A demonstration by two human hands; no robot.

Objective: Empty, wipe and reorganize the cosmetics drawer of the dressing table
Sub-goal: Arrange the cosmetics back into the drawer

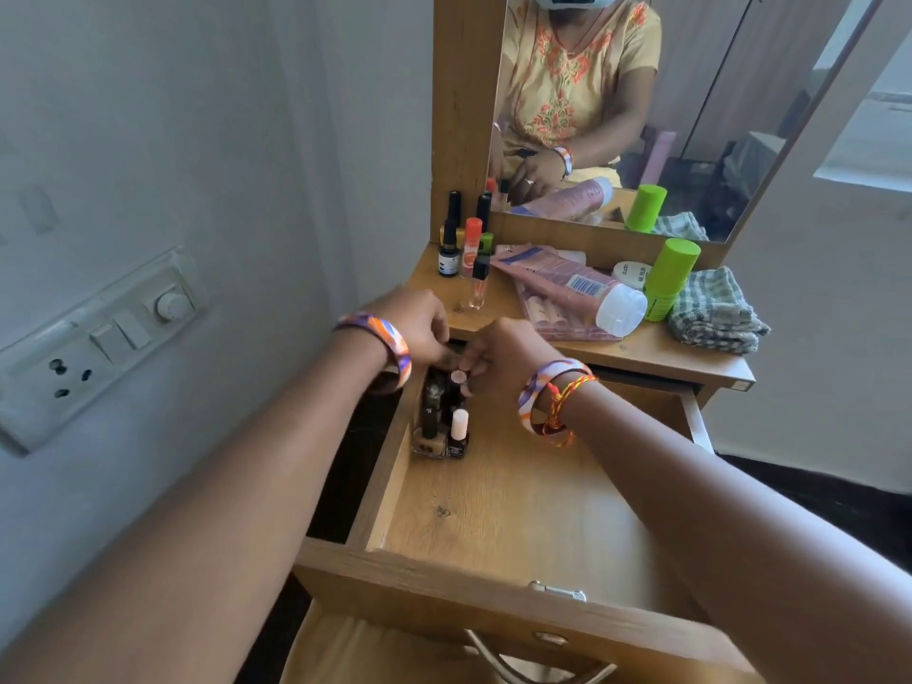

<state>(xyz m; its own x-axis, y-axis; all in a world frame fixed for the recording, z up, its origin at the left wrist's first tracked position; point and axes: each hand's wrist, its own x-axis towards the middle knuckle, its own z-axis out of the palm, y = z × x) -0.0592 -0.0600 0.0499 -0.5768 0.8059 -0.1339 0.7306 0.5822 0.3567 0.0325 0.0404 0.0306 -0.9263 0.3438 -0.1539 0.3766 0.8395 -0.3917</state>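
Drawer [518, 510]: pulled open, nail polish bottles [444, 427] grouped upright in far left corner, presumably for tidy restocking; one pink-capped bottle [458, 380] pinched by fingers of left hand [419, 328] and right hand [503, 355]; remaining cosmetics [567, 288] kept on counter [641, 348]

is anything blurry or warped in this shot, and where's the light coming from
Head view: wide-angle lens bows the drawer front and wall edges; both hands' fingers look motion-blurred over the nail polish bottles; soft daylight from the right, no harsh glare, mirror reflection fairly sharp.
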